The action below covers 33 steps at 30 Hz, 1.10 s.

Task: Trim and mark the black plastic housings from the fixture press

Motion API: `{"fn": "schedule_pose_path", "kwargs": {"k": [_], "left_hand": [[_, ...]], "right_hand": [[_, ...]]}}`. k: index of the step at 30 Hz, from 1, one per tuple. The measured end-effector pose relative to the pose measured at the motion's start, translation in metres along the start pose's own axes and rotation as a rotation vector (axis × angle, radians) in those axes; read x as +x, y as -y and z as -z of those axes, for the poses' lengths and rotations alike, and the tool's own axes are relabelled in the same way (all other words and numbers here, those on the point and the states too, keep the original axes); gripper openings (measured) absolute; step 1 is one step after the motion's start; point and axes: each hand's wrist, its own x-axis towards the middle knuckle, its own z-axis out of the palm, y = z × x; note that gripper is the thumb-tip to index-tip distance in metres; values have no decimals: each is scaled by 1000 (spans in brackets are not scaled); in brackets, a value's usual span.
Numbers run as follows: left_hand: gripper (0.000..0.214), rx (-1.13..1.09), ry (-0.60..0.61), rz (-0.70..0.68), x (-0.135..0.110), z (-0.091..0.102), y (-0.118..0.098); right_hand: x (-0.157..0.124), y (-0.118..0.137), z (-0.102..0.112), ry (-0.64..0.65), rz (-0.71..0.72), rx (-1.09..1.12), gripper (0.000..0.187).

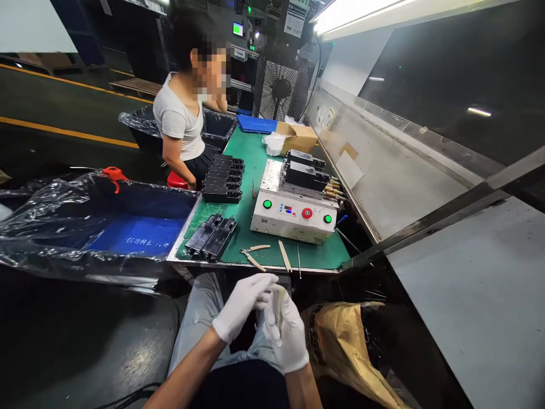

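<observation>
My left hand (244,301), in a white glove, reaches over my lap with its fingers stretched out. Its fingertips meet the top of my right hand (287,335), also gloved in white. The right fingers are bent upward around a pale, greyish patch between them; whether that is an object or a fold of glove I cannot make out. Just beyond both hands, on the table's near edge, lie nippers with beige handles (255,258), a flat beige stick (284,257) and a thin metal rod (298,261). Two long black housings (212,236) rest to their left.
A white machine (293,218) with green and red buttons carries black housings (305,175) on top. Several more housings (222,184) line the green table (251,142). A co-worker (183,113) sits at left. Plastic-lined bins (123,204) stand left; a brown sack (340,335) stands right.
</observation>
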Motion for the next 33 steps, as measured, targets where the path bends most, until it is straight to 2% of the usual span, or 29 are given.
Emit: {"fn": "schedule_pose_path", "kwargs": {"k": [2,4,7,11,12,16,21,29,33], "left_hand": [[45,-70,6,58,-5,-4,-4],[49,-46,-2,-2,-9,-10,-9],[53,119,-58,-90,-16,-21,-15],[63,90,-51,73,-21,-32,-21],[64,93,-44,66,-22,-33,-22],[58,214,-69,-108,-23,-37,-20],[69,12,-50,47,-23,-42,-18],[75,-10,-40,46,-24,-53,-23],[70,89,-44,-56,-19,-50,-16]], "right_hand": [[-2,-2,0,-1,-30,98,33],[-3,-3,-1,-26,-44,113,35],[-4,-2,-3,-61,-28,68,35],[-10,2,-4,-26,-36,98,34],[-11,2,-4,-31,-31,96,34],[-15,6,-5,-72,-19,73,36],[-19,15,-5,1,-7,173,35],[-16,19,1,33,9,233,26],[-16,15,3,-22,0,209,32]]}}
